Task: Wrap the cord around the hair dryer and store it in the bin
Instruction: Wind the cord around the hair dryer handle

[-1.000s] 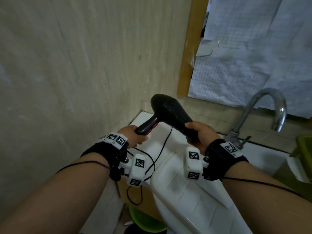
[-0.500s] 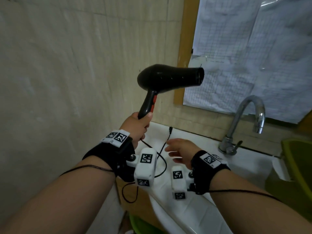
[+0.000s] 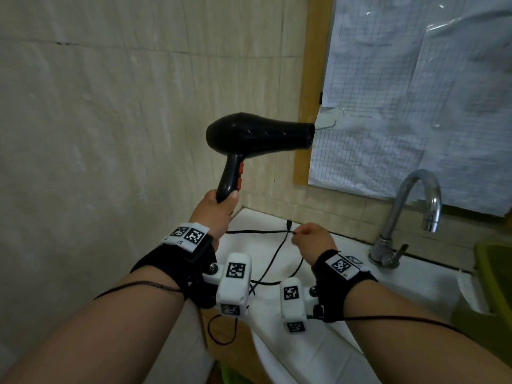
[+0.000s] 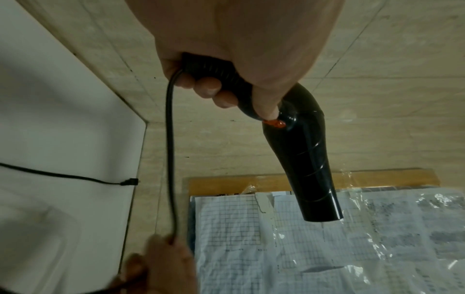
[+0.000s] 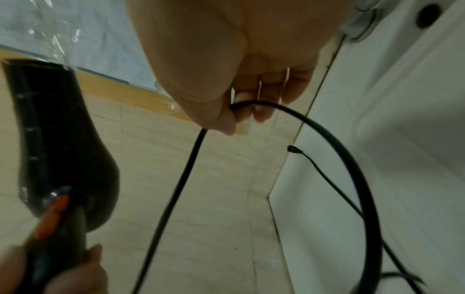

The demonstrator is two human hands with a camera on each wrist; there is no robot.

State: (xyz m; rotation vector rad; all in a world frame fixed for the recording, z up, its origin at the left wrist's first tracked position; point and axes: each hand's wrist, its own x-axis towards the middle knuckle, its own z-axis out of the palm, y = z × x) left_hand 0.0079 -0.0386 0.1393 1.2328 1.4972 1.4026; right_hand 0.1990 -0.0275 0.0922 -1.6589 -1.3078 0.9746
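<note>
Beige tiled walls meet at the bench's [image 3: 415, 284] far left corner. Above it, the left hand [image 3: 216, 214] has its grip closed round the handle of the hair dryer [image 3: 257, 139]; the right hand [image 3: 311, 239] pinches the cord [image 3: 257, 231] taut. Wrapping has not begun, I judge: next, wind cord round the handle. No bin is identifiable; the cord's slack drops below the bench edge.

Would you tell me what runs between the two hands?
A taut stretch of the dryer's cord spans from the left hand to the right hand; nothing else, seen in the head view.
</note>
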